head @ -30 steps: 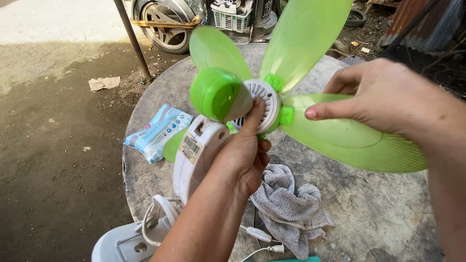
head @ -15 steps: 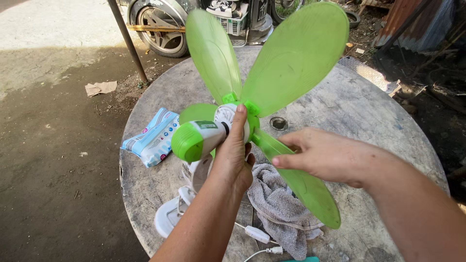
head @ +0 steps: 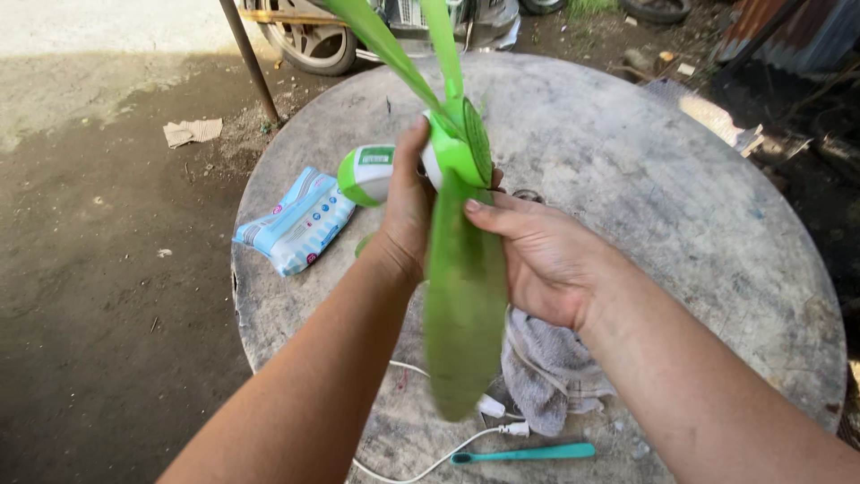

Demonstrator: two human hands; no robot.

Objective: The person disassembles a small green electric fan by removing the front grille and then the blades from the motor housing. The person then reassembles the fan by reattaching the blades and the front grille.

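Left hand (head: pixel 408 211) grip clenched on green fan (head: pixel 448 161) motor; right hand (head: pixel 537 260) pinches lower blade (head: pixel 461 314). Inspecting-turning step; next needs steady hold over worktop (head: pixel 681 206).

A soft, flat, oblong packet (head: pixel 296 220), light blue and white with small pink and dark blue marks, lies left of centre on the round counter's (head: pixel 645 179) left edge. A green-and-white label (head: pixel 376 156) sits just above and right.
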